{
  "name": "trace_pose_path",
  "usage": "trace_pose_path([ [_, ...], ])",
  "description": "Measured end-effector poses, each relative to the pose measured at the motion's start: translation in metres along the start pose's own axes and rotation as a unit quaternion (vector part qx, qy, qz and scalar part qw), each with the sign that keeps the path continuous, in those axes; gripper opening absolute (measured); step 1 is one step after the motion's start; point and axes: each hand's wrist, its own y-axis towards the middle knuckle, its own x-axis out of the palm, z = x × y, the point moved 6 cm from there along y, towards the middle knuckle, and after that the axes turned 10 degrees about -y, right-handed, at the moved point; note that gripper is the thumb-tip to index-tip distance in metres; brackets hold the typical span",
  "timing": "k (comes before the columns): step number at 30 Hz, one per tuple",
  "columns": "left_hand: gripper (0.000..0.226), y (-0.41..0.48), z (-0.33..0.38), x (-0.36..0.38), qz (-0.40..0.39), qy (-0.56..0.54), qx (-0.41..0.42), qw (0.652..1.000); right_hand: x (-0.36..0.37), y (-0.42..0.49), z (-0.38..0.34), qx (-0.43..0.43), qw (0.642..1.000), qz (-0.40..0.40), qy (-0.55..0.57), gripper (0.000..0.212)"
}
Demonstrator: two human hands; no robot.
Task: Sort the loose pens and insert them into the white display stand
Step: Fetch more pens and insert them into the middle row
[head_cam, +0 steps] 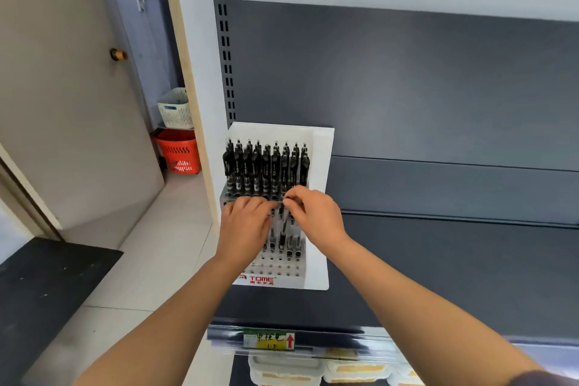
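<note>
Pinching pen [283, 229] at upper end: right hand [316, 213], thumb and forefinger closed on it, over middle rows of white display stand [319, 166], frame centre. Pen likely light, stiff, smooth clear barrel slippery; black grip section lower down offers surer hold. Long axis up-down in frame, tip apparently toward lower edge, into slot. Left hand [247, 222] rests on stand beside, fingers curled; hold cannot tell. Black pens [266, 166] fill rows behind. Dark grey shelf [438, 260] carries stand.
</note>
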Motion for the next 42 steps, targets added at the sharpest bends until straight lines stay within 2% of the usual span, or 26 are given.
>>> trace_pose_path([
  [5, 0.032, -0.001, -0.006, 0.003, -0.018, 0.004, 0.005, 1.0, 0.012, -0.007, -0.006, -0.007, 1.0, -0.004, -0.028, 0.019],
  [11, 0.033, 0.0, -0.009, 0.0, -0.014, -0.017, 0.013, 1.0, 0.022, -0.002, -0.005, -0.016, 0.987, 0.014, -0.158, 0.02],
  [17, 0.03, -0.001, -0.003, -0.003, 0.001, -0.03, 0.016, 0.999, 0.02, -0.002, 0.004, 0.013, 0.992, 0.01, -0.122, 0.022],
  [20, 0.023, 0.005, 0.024, -0.004, 0.025, -0.051, 0.048, 0.997, 0.004, -0.01, 0.022, 0.02, 0.993, 0.023, -0.113, 0.026],
  [26, 0.013, 0.03, 0.124, 0.024, -0.009, -0.073, 0.129, 0.989, -0.055, -0.043, 0.099, 0.064, 0.986, 0.037, -0.146, 0.025],
  [30, 0.013, 0.043, 0.215, 0.067, -0.072, -0.077, 0.18, 0.978, -0.11, -0.084, 0.181, 0.103, 0.98, 0.05, -0.16, 0.027],
  [35, 0.016, 0.044, 0.336, 0.131, -0.165, -0.147, 0.189, 0.957, -0.178, -0.151, 0.29, 0.172, 0.97, 0.027, -0.172, 0.027],
  [42, 0.02, 0.04, 0.485, 0.198, -0.216, -0.206, 0.225, 0.927, -0.252, -0.226, 0.413, 0.267, 0.948, -0.008, -0.175, 0.027],
])
